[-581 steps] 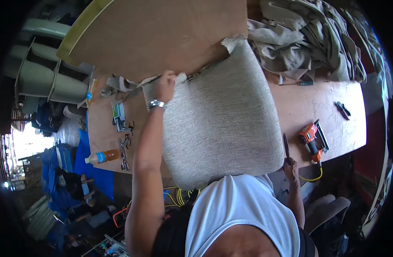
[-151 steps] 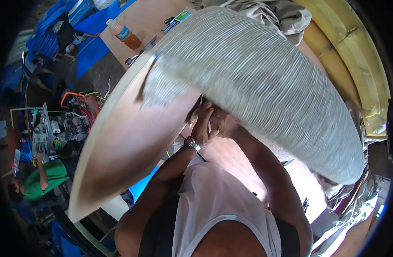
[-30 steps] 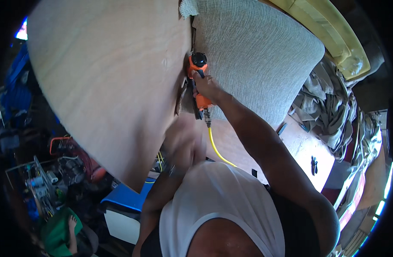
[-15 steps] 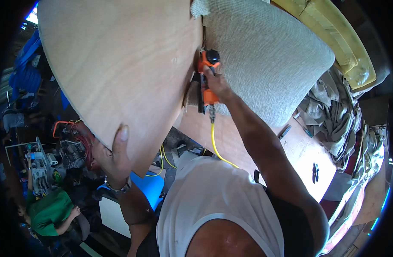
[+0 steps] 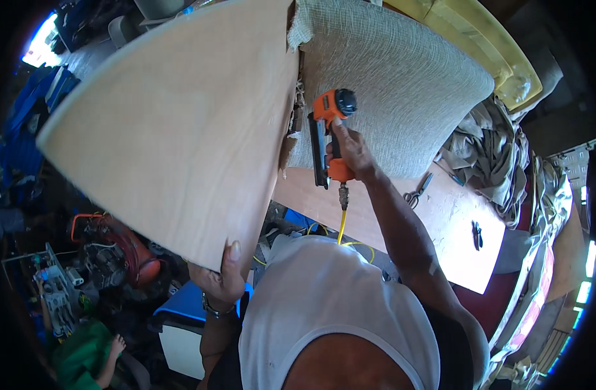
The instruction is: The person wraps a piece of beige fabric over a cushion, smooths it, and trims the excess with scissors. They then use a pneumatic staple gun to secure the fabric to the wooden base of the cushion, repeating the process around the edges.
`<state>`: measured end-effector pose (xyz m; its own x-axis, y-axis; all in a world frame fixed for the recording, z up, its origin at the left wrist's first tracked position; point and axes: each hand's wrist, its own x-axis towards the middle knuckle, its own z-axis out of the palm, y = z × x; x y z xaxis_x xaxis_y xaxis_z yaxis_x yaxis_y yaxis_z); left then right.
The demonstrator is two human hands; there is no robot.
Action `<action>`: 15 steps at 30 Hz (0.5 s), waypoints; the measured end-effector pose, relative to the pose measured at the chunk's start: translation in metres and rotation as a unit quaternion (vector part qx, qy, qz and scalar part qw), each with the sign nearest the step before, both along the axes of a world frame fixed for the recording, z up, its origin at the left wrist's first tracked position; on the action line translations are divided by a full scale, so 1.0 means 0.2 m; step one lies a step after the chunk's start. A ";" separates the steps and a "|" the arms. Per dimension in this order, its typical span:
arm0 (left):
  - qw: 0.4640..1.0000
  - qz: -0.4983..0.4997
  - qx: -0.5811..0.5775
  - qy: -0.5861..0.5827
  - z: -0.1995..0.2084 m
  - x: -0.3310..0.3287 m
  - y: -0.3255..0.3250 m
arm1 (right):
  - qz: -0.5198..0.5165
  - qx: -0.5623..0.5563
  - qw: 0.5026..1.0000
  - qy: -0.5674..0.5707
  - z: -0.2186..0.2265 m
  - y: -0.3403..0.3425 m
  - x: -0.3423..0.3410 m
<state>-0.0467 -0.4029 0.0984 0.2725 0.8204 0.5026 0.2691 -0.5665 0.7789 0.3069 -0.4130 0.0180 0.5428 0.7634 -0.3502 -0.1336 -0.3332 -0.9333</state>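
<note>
My right hand (image 5: 351,151) is wrapped round the handle of an orange and black air staple gun (image 5: 328,140), fed by a yellow hose (image 5: 342,224). The tool stands just off the seam where a large curved plywood panel (image 5: 181,123) meets a piece covered in grey woven fabric (image 5: 389,84). Ragged fabric edges (image 5: 294,117) show along that seam. At the panel's lower corner my left hand (image 5: 223,276) grips the plywood edge, thumb on top; its other fingers are mostly hidden beneath.
Scissors (image 5: 418,190) and small black pliers (image 5: 477,235) lie on a pale board (image 5: 441,224) at right. Bunched grey cloth (image 5: 489,149) and a yellow padded piece (image 5: 486,45) are beyond. A red air compressor (image 5: 132,253) and a person in green (image 5: 83,356) are at lower left.
The staple gun has come away from the seam, toward the right and nearer me. My left hand and the panel's near corner have shifted right and nearer; the panel is tilted differently.
</note>
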 end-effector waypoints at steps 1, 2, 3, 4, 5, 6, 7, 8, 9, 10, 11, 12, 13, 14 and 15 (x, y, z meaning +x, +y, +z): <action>1.000 -0.009 -0.004 -0.001 -0.03 -0.02 -0.01 | 0.020 -0.012 1.000 -0.014 -0.02 0.02 -0.02; 1.000 -0.017 -0.008 -0.003 -0.04 -0.04 -0.01 | 0.030 -0.019 0.999 -0.021 -0.02 0.03 -0.03; 1.000 -0.024 -0.013 -0.005 -0.05 -0.05 -0.01 | 0.040 -0.026 0.998 -0.028 -0.02 0.05 -0.05; 0.999 -0.019 -0.029 -0.015 -0.06 -0.06 -0.02 | 0.053 -0.031 0.997 -0.036 -0.02 0.08 -0.06; 0.999 -0.013 -0.045 -0.026 -0.06 -0.06 -0.04 | 0.055 -0.042 0.997 -0.045 -0.03 0.10 -0.07; 0.997 -0.007 -0.062 -0.037 -0.07 -0.07 -0.05 | 0.057 -0.053 0.995 -0.055 -0.07 0.14 -0.07; 0.995 -0.002 -0.090 -0.040 -0.07 -0.09 -0.07 | 0.062 -0.065 0.994 -0.060 -0.12 0.17 -0.08; 0.991 -0.005 -0.123 -0.046 -0.10 -0.11 -0.08 | 0.062 -0.039 0.995 -0.063 -0.18 0.18 -0.08; 0.986 -0.009 -0.156 -0.052 -0.12 -0.13 -0.09 | 0.058 -0.070 0.993 -0.072 -0.22 0.20 -0.06; 0.988 0.006 -0.146 -0.039 -0.15 -0.15 -0.11 | 0.055 -0.098 0.991 -0.075 -0.26 0.24 -0.03; 0.989 0.024 -0.144 -0.031 -0.17 -0.16 -0.12 | 0.056 -0.124 0.988 -0.075 -0.23 0.29 -0.07; 0.987 0.048 -0.147 -0.037 -0.19 -0.16 -0.14 | 0.035 -0.123 0.991 -0.047 -0.18 0.30 -0.10; 0.986 0.078 -0.145 -0.039 -0.18 -0.16 -0.16 | 0.062 -0.099 0.988 -0.099 -0.29 0.34 -0.12; 0.983 0.101 -0.148 -0.049 -0.20 -0.15 -0.18 | 0.079 -0.080 0.981 -0.159 -0.47 0.35 -0.09; 0.980 0.116 -0.154 -0.055 -0.21 -0.14 -0.18 | 0.085 -0.090 0.980 -0.159 -0.50 0.35 -0.09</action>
